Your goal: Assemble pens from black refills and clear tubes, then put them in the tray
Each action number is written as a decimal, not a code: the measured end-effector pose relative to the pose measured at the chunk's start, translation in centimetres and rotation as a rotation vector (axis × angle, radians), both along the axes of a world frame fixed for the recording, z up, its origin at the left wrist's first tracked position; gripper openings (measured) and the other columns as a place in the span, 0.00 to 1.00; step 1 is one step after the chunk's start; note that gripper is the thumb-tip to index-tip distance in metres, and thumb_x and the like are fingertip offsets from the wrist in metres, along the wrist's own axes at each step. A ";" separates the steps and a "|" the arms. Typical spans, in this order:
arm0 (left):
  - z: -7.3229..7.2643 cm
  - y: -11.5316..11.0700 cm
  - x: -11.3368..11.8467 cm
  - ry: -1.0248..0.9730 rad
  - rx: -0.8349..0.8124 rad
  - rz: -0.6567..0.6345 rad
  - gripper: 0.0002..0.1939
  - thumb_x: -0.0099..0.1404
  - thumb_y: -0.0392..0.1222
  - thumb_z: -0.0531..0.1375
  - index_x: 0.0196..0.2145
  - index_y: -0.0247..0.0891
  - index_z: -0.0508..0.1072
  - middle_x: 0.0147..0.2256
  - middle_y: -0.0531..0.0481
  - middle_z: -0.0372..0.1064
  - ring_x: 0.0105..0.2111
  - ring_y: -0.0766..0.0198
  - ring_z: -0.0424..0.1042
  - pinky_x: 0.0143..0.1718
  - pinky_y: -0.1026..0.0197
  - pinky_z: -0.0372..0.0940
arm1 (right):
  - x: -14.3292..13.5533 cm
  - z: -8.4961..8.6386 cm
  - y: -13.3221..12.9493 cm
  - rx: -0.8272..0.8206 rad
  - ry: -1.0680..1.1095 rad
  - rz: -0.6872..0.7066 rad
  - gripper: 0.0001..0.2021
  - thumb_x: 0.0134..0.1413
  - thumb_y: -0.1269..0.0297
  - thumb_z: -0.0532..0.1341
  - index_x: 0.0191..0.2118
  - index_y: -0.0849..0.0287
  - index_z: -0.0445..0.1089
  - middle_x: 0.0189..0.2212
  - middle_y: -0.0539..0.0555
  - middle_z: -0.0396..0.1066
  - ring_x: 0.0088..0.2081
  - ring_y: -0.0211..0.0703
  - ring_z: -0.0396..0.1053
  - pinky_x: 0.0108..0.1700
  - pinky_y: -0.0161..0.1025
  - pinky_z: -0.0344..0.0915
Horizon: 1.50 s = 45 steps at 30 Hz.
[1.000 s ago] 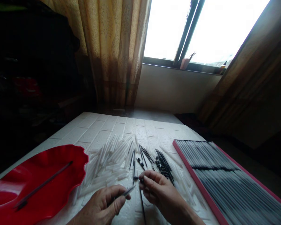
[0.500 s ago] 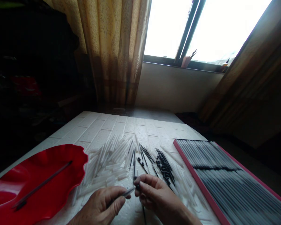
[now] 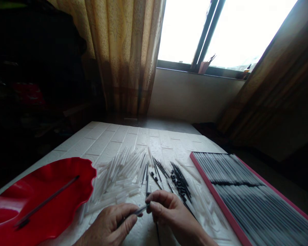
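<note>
My left hand [image 3: 113,220] is closed around a clear pen tube [image 3: 140,209], its end poking out to the right. At that end my right hand [image 3: 170,212] pinches a small dark piece, mostly hidden by the fingers, that touches the tube tip. Beyond my left hand lies a loose heap of clear plastic tubes [image 3: 120,174]. Past my right hand, thin black refills [image 3: 161,167] and a bundle of black pieces with small caps [image 3: 181,182] rest on the table.
A scalloped red dish [image 3: 74,201] at left holds one assembled pen [image 3: 50,200]. On the right, a pink-edged box [image 3: 209,188] is packed with two rows of filled tubes [image 3: 228,167]. The white brick-patterned tabletop [image 3: 123,138] stretches toward the window wall.
My right hand has moved slightly left, bringing the dark piece from beside the tube's end into contact with it. My left hand stays nearly still.
</note>
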<state>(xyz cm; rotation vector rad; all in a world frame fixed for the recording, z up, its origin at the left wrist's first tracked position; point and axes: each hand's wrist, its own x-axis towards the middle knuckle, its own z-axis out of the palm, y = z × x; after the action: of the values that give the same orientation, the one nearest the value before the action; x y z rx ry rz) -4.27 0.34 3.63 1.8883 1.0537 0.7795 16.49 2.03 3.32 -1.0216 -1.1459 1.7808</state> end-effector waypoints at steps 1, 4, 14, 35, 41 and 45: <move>-0.1 0.0 0.0 0.027 0.024 0.010 0.11 0.67 0.45 0.58 0.41 0.50 0.81 0.33 0.52 0.80 0.33 0.57 0.78 0.37 0.66 0.68 | 0.0 0.0 0.0 0.051 -0.053 -0.005 0.21 0.39 0.47 0.72 0.31 0.61 0.74 0.22 0.46 0.67 0.22 0.31 0.60 0.26 0.31 0.56; -0.1 -0.1 -0.1 0.104 0.100 0.026 0.11 0.67 0.44 0.57 0.41 0.50 0.80 0.32 0.51 0.80 0.33 0.57 0.78 0.35 0.66 0.67 | 0.0 -0.1 0.0 0.213 -0.228 0.000 0.17 0.45 0.50 0.69 0.32 0.61 0.75 0.23 0.48 0.68 0.24 0.35 0.62 0.29 0.33 0.60; -0.3 0.0 -0.2 0.149 0.163 0.007 0.11 0.68 0.43 0.56 0.40 0.49 0.79 0.33 0.52 0.81 0.33 0.57 0.79 0.34 0.67 0.67 | 0.6 -0.3 -0.2 0.695 -0.567 -0.021 0.08 0.55 0.64 0.60 0.35 0.61 0.76 0.28 0.54 0.75 0.30 0.40 0.71 0.34 0.33 0.65; -1.6 0.4 0.0 -0.151 -0.291 0.147 0.33 0.62 0.71 0.51 0.38 0.36 0.74 0.21 0.60 0.56 0.16 0.73 0.54 0.17 0.71 0.52 | 4.1 0.0 1.8 0.869 -0.749 -0.499 0.11 0.57 0.63 0.58 0.38 0.59 0.78 0.37 0.59 0.77 0.36 0.46 0.76 0.36 0.36 0.73; -1.9 1.2 -0.1 -0.338 -0.261 0.309 0.35 0.56 0.74 0.54 0.37 0.37 0.73 0.19 0.62 0.55 0.13 0.75 0.53 0.14 0.71 0.49 | 6.0 0.5 2.5 0.759 -0.663 -0.730 0.13 0.53 0.57 0.61 0.38 0.58 0.78 0.38 0.59 0.78 0.41 0.51 0.76 0.43 0.44 0.73; -2.2 1.6 -0.2 -0.490 -0.272 0.384 0.32 0.54 0.72 0.59 0.37 0.38 0.72 0.20 0.61 0.59 0.13 0.75 0.55 0.13 0.72 0.48 | 8.0 2.6 2.7 0.600 -0.581 -0.904 0.16 0.46 0.52 0.63 0.36 0.59 0.78 0.35 0.59 0.79 0.36 0.51 0.76 0.39 0.45 0.73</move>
<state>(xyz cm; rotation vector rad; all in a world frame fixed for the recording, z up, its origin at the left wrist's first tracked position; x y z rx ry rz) -4.50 1.98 1.46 1.1931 1.1430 1.1782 24.46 4.74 5.94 -1.3912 -1.1560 0.3973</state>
